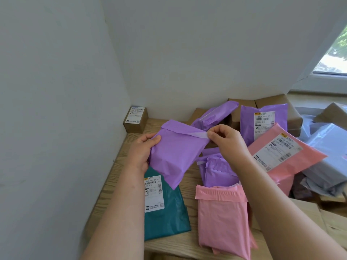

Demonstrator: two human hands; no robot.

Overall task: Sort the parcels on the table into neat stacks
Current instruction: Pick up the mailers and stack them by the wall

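Purple parcel (pixel 176 152), plain side up, held in the air over the left-centre of the table (pixel 189 243), between both hands. Left hand (pixel 142 152) grips its 9 o'clock edge, thumb on top, fingers curled under. Right hand (pixel 227 139) pinches the 2 o'clock corner at the flap, where a white strip (pixel 199 135) runs along the fold. Hands apart, one per side.

Outward from there:
- 6 o'clock: teal parcel (pixel 167 218), flat on the wood, label up, top end hidden by the held bag.
- 5 o'clock: pink parcel (pixel 223 218), flap side up, reaching the near table edge.
- 4 o'clock: crumpled purple bag (pixel 217 171), btw the held one and the pink one.
- 3 o'clock: labelled pink parcel (pixel 287 158), tilted, lying on a heap; beyond it grey bags (pixel 328 151).
- 2 o'clock: labelled purple parcel (pixel 262 121), propped vs brown boxes (pixel 272 102).
- 1 o'clock: another purple bag (pixel 216 115), tilted, also at the boxes.
- 11 o'clock: small cardboard box (pixel 136 119) w/ label, in the corner, right by the wall.

Table is light wood w/ clear grain, set into a corner of plain white walls (pixel 187 53). Window (pixel 334 53) at far 2 o'clock, daylight and green outside.
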